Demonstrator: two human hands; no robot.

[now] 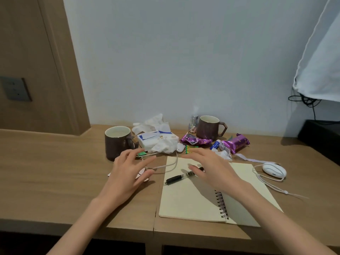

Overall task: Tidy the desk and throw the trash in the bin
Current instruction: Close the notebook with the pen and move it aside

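We seem to be in a lived-in room at home or in a dorm. A wooden desk (46, 172) stands against a plain wall (184, 52) near a socket plate (15, 88), cluttered with mugs (117, 142), tissues (158, 140), snack wrappers (236, 143) and a notebook (193, 199).

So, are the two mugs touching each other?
Apart. The head view shows the left mug and the right mug well separated, with the tissue pack lying between them.

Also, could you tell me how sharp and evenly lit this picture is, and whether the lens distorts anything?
Head view: soft, even indoor light with no harsh glare; the right hand throws a soft shadow across the notebook; the left hand looks slightly motion-blurred; the wide lens tilts the door frame.
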